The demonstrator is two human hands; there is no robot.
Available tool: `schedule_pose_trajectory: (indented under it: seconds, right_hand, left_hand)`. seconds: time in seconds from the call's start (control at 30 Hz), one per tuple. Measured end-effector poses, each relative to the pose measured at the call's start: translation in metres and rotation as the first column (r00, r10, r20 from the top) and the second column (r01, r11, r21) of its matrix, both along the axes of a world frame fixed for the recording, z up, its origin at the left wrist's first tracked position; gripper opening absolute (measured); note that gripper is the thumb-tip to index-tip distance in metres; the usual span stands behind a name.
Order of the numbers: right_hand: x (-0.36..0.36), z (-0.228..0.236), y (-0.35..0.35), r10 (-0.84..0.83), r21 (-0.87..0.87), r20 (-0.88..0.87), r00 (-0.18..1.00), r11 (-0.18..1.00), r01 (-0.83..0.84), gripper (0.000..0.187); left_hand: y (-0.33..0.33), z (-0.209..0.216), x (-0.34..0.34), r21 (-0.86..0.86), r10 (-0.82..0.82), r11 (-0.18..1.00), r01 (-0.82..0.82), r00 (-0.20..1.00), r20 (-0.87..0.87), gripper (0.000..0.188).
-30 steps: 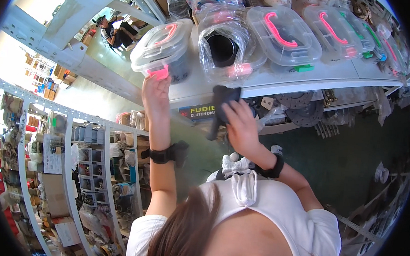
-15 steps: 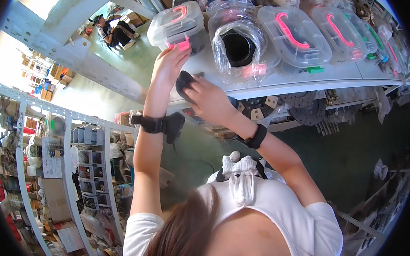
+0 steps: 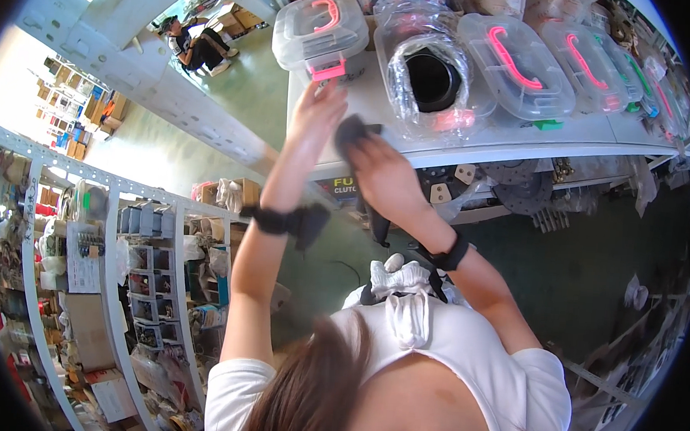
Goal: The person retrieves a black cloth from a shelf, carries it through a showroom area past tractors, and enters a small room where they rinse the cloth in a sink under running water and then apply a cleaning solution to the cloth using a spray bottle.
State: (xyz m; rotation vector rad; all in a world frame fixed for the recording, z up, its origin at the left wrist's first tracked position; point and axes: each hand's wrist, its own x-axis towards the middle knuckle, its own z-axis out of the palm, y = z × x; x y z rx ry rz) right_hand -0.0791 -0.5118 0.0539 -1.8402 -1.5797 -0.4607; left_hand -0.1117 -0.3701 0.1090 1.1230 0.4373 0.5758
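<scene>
My left hand is just below the pink latch of a clear plastic box with a pink handle. Its blurred fingers are stretched out and apart, with nothing seen in them. A dark, soft piece that looks like a cloth is gripped in my right hand, close beside the left one. Part of it hangs below the palm. Both hands are in front of the white shelf's edge. Black straps circle both my wrists.
Along the white shelf stand a plastic-wrapped black round part and several clear boxes, one with a pink handle. Metal parts lie on a lower level. A rack full of parts stands left. A person sits on the floor far off.
The shelf and boxes have shifted right in the picture. My left hand has come down slightly from the pink latch. More of the dark cloth now shows hanging under my right hand.
</scene>
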Motion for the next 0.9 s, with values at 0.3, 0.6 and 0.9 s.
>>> schedule_pose_trajectory:
  seconds: [0.3,0.6,0.9]
  right_hand:
    - [0.017,0.020,0.033,-0.083,-0.167,-0.241,0.967,0.985,0.043,0.031]
    - [-0.010,0.010,0.047,0.171,-0.100,-0.090,0.981,0.979,-0.180,0.036]
    - [0.014,0.007,0.047,-0.493,-0.176,-0.121,0.861,0.865,0.470,0.028]
  left_hand:
    - [-0.095,-0.071,-0.116,0.955,0.184,0.287,-0.071,0.983,0.018,0.045]
    - [-0.076,-0.124,-0.092,0.647,0.186,0.752,-0.125,0.982,-0.027,0.059]
    - [-0.069,-0.087,-0.062,0.649,-0.028,0.755,0.094,0.993,-0.111,0.021]
